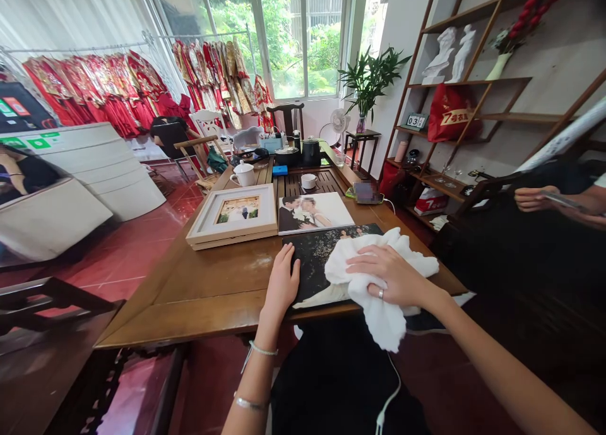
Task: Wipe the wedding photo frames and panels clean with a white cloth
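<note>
A dark photo panel (312, 261), printed with small figures and pale specks, lies flat at the near edge of the wooden table. Along its left edge rests my left hand (285, 276), fingers stretched out and holding nothing. My right hand (386, 272) grips a bunched white towel (411, 255), pressed on the panel's right part, which it hides. One end of the towel hangs over the table edge. Just beyond lies a lighter wedding photo panel (331, 211). To its left is a wood-edged picture frame (231, 217) with a white mat, apparently stacked on another frame.
The wooden table (189, 290) also bears a white mug (243, 173), a small white cup (308, 181) on a slatted tea tray, a black kettle (311, 151) and a phone-like device (367, 192). At right, another person's hands (563, 201) hold a phone.
</note>
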`<state>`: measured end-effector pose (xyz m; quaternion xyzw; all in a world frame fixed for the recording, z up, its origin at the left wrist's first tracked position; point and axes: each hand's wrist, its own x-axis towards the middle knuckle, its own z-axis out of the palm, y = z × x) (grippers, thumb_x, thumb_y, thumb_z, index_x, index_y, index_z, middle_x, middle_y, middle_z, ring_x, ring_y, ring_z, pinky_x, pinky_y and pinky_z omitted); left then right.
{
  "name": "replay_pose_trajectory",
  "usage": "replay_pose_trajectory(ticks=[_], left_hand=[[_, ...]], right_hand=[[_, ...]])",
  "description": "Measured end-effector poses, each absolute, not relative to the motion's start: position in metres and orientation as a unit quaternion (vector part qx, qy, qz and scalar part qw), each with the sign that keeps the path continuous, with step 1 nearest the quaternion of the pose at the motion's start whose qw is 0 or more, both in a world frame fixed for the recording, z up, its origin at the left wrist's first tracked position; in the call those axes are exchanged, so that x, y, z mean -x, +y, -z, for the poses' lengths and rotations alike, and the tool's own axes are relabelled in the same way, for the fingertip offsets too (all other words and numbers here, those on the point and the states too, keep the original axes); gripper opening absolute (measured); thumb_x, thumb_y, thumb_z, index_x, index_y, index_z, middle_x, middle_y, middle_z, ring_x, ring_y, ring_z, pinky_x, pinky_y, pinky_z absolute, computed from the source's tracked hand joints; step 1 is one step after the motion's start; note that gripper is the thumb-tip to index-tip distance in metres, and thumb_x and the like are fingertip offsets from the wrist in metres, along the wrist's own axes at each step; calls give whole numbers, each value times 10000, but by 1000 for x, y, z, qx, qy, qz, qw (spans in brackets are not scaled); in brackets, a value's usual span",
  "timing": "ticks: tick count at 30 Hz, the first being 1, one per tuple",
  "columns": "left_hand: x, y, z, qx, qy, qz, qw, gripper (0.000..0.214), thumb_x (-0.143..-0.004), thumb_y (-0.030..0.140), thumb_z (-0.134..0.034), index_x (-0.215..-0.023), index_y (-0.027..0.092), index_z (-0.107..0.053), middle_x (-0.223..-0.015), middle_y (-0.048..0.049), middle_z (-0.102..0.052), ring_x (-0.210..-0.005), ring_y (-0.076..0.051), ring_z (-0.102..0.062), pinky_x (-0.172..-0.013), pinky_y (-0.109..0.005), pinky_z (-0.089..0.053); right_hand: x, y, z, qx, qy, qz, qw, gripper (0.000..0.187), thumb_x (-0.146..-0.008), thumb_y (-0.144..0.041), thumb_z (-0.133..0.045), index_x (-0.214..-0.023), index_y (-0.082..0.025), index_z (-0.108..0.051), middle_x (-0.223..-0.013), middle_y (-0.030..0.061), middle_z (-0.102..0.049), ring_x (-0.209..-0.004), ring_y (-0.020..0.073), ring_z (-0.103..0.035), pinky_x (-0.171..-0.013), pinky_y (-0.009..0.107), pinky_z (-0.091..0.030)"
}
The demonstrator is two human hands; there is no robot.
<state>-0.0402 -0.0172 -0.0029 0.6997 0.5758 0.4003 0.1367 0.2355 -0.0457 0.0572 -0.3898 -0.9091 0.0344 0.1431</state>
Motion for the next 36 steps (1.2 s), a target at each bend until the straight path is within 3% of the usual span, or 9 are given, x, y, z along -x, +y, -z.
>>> replay_pose_trajectory(ticks=[6,13,18,28,36], left_hand=[[40,-18,1,-700,579,-392,145,409,-935,245,-444,-1298,95,-557,-1431,-190,-517,-1378,-264,-439,-1176,-467,-324],[40,-18,2,-698,580,-395,142,397,-933,245,-446,-1293,122,-560,-1427,-175,-526,-1370,-253,-450,-1172,-474,-328],[39,-18,3,-694,582,-399,143,397,-930,248,-452,-1292,129,-562,-1431,-164,-525,-1369,-249,-451,-1174,-465,-325],[39,-17,5,-696,574,-408,142,391,-930,243,-450,-1291,144,-563,-1427,-161,-526,-1363,-250,-458,-1174,-469,-324],[39,-17,3,-697,576,-399,152,406,-936,239,-439,-1304,110,-551,-1438,-180,-512,-1382,-254,-434,-1179,-461,-315]], right_hand=[[-236,5,-56,447,-883,-16,141,431,-771,-214,-536,-1172,-276,-682,-1237,57,-672,-1147,305,-530,-875,462,-396],[-233,42,-65,517,-848,-12,113,396,-825,-237,-483,-1172,-276,-670,-1290,27,-649,-1183,311,-497,-897,460,-381],[-221,21,-63,500,-859,-4,110,412,-808,-208,-485,-1177,-266,-660,-1297,47,-643,-1160,317,-501,-871,471,-384],[-228,-68,-58,378,-914,-51,136,496,-728,-144,-536,-1190,-289,-644,-1334,23,-616,-1248,326,-460,-984,541,-330],[-241,-29,-56,421,-895,-37,146,447,-746,-172,-529,-1154,-280,-675,-1267,37,-660,-1187,315,-515,-933,514,-379]])
